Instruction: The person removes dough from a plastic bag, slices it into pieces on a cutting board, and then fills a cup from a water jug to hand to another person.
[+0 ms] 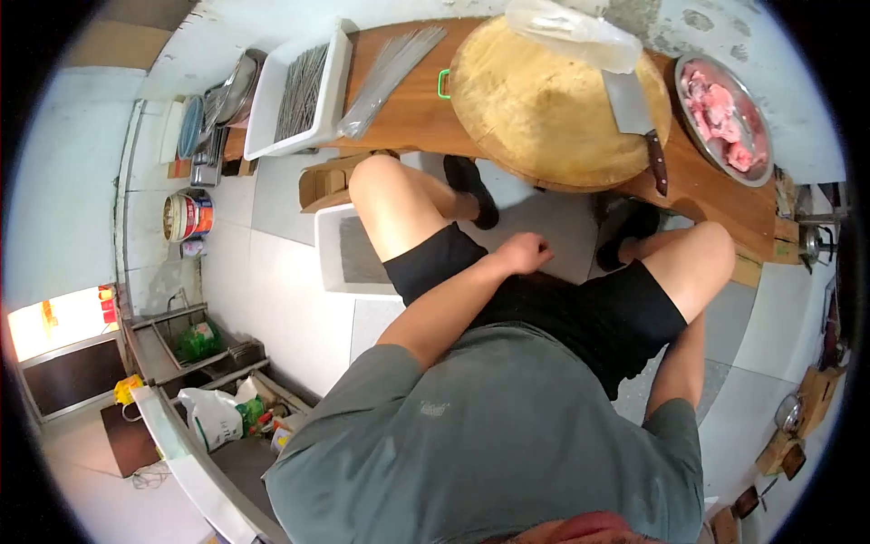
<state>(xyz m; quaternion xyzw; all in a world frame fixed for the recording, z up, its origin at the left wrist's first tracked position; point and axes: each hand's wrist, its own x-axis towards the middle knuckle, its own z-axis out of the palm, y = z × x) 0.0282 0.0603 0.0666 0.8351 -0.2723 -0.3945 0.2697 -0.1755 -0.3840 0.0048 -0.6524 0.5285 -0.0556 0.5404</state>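
Note:
My left hand [526, 254] is over my lap, in front of the black shorts, with its fingers curled in; nothing shows in it. My right forearm passes down beside my right thigh, and the hand is hidden behind the leg. Beyond my knees a round wooden chopping board [544, 100] lies on a wooden table [408, 122]. On its right part rests a cleaver [630, 104] with a dark handle. A clear plastic bag [575, 34] lies across the board's far edge and partly over the blade. A metal bowl [761, 145] at the right holds pink raw meat [716, 109].
A white bin of thin skewers [304, 91] and a bagged bundle of skewers [390, 77] are on the table's left. Below stand a cardboard box [322, 184] and a white tub [331, 263]. A bucket [188, 218] and a rack [172, 331] are farther left.

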